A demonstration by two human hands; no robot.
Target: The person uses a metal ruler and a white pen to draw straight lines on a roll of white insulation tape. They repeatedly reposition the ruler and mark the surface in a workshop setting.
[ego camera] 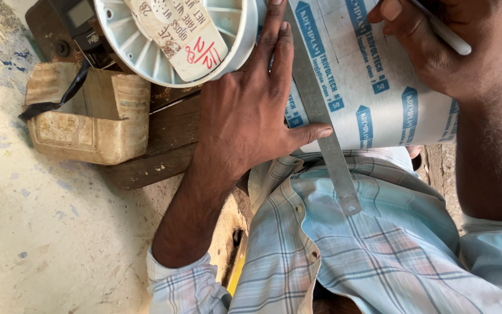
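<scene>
The top edge cut off the tips of the left hand's (pixel 251 110) fingers (pixel 274 35) and the far end of the metal ruler (pixel 321 116) beneath them, whose middle stretch the thumb hid. The right hand (pixel 443 46) was cropped above the knuckles, so only a short piece of the white pen (pixel 445 35) it gripped showed. Left of the grip, the white plastic reel (pixel 146 52) ran out of view, and its centre lay hidden under a label (pixel 181 35).

A single head-worn camera looks steeply down, very close over the person's own lap and pale checked cotton shirt (pixel 379 244), with the dusty concrete floor (pixel 47 232) at left (no second view shares the scene).
</scene>
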